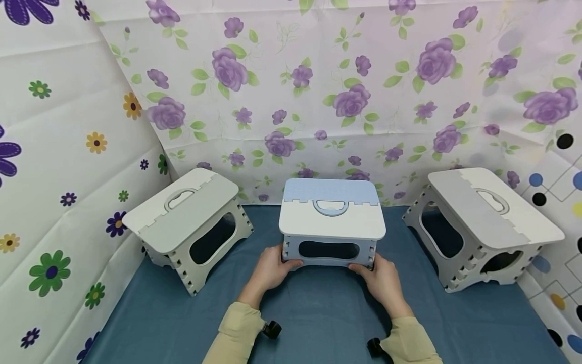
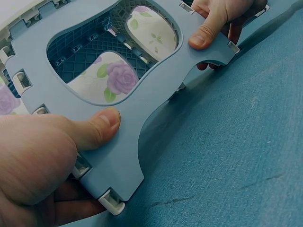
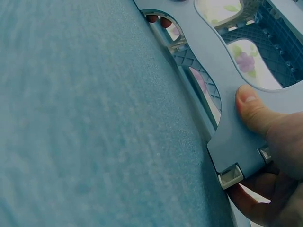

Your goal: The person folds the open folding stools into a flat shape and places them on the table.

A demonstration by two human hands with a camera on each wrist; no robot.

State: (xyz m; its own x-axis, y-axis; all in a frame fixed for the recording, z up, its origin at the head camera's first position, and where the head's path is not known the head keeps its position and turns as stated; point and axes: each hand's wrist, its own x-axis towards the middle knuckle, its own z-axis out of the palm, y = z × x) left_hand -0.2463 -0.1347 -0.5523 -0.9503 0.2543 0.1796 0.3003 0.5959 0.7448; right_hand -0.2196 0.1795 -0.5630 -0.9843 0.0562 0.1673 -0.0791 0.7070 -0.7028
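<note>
A blue-and-white folding step stool (image 1: 332, 222) stands unfolded in the middle, its blue handle in the centre of the top. My left hand (image 1: 273, 268) grips the lower left corner of its front leg panel. On the opposite corner, my right hand (image 1: 379, 280) grips the same panel. In the left wrist view the left thumb (image 2: 104, 125) presses flat on the blue panel (image 2: 156, 90), with fingers curled behind the edge. The right wrist view shows the right thumb (image 3: 253, 111) on the panel face and fingers around its outer side, close over the cloth.
To the left stands a grey-and-white folding stool (image 1: 200, 217), turned at an angle. A similar stool (image 1: 482, 202) stands at the right. Blue cloth (image 1: 323, 323) covers the table. Flower-patterned sheets (image 1: 291, 101) hang behind and at the left, with a dotted one (image 1: 552, 202) at the right.
</note>
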